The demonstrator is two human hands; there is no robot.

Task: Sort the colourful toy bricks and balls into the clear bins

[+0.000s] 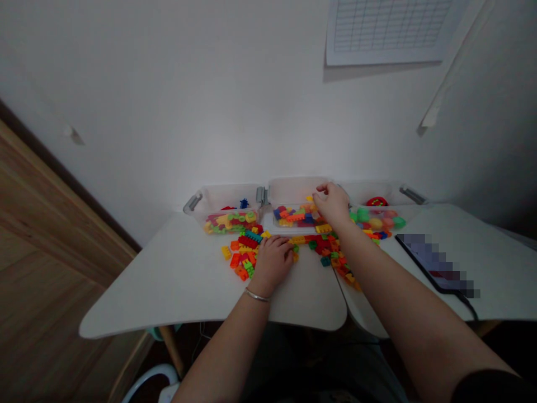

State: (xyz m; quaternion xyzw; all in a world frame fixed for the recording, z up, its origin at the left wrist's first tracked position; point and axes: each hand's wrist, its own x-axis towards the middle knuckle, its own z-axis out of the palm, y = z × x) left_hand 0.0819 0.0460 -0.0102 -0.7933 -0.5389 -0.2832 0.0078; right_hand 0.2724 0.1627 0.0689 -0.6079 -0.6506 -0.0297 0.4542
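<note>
My left hand lies palm down among loose plastic building bricks on the white table, its fingers spread over several of them. My right hand is raised above the middle clear box, with thumb and forefinger curled toward each other. A small yellow building brick shows right at its fingertips. Inside that box lie orange, blue, red and yellow bricks. More loose bricks are under and beside my right forearm.
A left clear box holds yellow, green and red pieces. The right clear box contains green, orange and yellow rounded pieces and a red item. A dark-edged device with a cable rests at right. The wall stands behind; two tabletops meet near the middle.
</note>
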